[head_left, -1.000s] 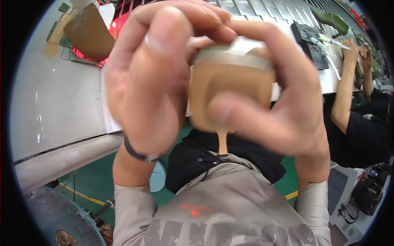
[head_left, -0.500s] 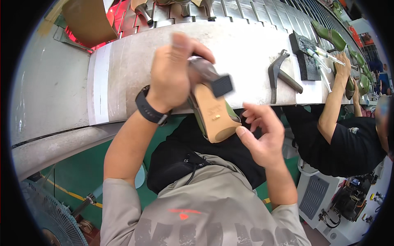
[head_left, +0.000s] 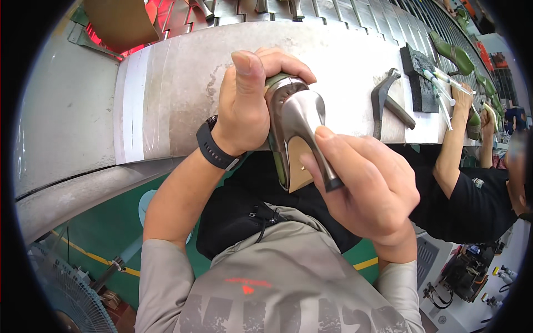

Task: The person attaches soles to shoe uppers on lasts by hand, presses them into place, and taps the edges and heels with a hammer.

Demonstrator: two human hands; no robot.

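A green high-heeled shoe [head_left: 279, 161] is held sole-up over the near edge of the bench, its tan sole partly in view. My left hand [head_left: 247, 100] wraps around the back of the shoe, thumb raised and fingers over the far side. A shiny metallic-grey heel [head_left: 302, 114] stands up from the shoe's back end and leans right, with a dark tip. Around the lower part of that heel my right hand [head_left: 372, 180] is closed, the fingertips pressing on its side. The toe is partly hidden behind that hand.
A hammer [head_left: 387, 105] lies on the pale bench [head_left: 183, 100] to the right, beside a black block [head_left: 419, 77] and several syringes [head_left: 441, 94]. Beyond runs a slatted metal conveyor [head_left: 344, 14] carrying shoes. At right, a co-worker's arm [head_left: 452, 133] reaches over the bench. A fan [head_left: 66, 294] stands lower left.
The shoe has been turned so its heel faces me and its sole is more hidden. My right hand has moved from beside the toe to grip the heel.
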